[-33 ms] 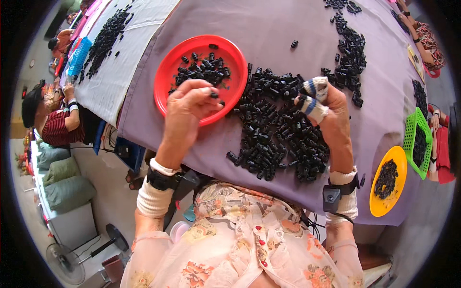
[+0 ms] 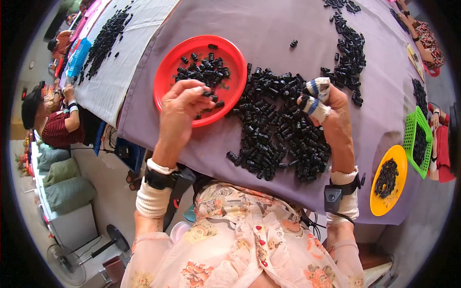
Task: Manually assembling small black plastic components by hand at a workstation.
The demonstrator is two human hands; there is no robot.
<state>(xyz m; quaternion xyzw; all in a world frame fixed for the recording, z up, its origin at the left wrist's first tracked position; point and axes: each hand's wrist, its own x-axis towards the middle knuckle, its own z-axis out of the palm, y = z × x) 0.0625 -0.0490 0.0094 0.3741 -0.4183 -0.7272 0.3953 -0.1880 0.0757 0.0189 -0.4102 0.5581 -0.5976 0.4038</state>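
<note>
A round red plate (image 2: pixel 165 79) lies on the purple cloth (image 2: pixel 269 24) and holds a small heap of black plastic pieces (image 2: pixel 201 69). My left hand (image 2: pixel 180 108) hovers over the plate's near rim, its fingertips pinched on a small black piece (image 2: pixel 208 93). To the right spreads a big pile of the same black pieces (image 2: pixel 273 129). My right hand (image 2: pixel 333 117) rests on that pile's right side, its curled fingers wrapped in striped tape. Whether it holds a piece is hidden. Both wrists carry black devices over white cuffs.
A yellow plate (image 2: pixel 396 158) and a green basket (image 2: pixel 409 129) with black pieces sit at the right edge. More pieces trail up the cloth (image 2: pixel 348 48) and cover a white cloth (image 2: pixel 103 33) by a blue basket (image 2: pixel 79 55). Other people (image 2: pixel 53 125) sit around.
</note>
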